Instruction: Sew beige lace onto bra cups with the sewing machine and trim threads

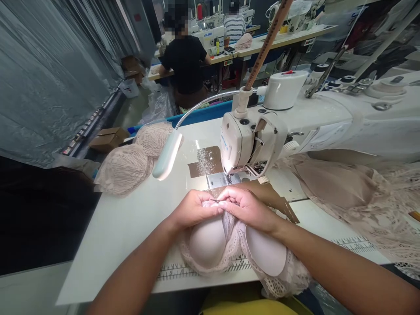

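A pale pink lace bra (207, 243) with two smooth moulded cups lies at the table's front, its lower right part hanging past the edge. My left hand (197, 209) is closed, pinching the bra's upper edge between thumb and fingers. Close against it, my right hand (246, 208) is closed too, its fingertips at the same spot on the bra. A thin dark pointed tool (215, 200) shows between the fingertips, seemingly in the right hand; its kind is hard to make out. Just beyond both hands stands the needle head of a white sewing machine (233, 140).
Stacked beige lace cups (126, 168) lie at the left of the white table (131, 236). A lamp (168, 155) on a bendable neck hangs over it. More beige lace fabric (341, 183) spreads at right. A person in black (185, 61) sits at another machine behind.
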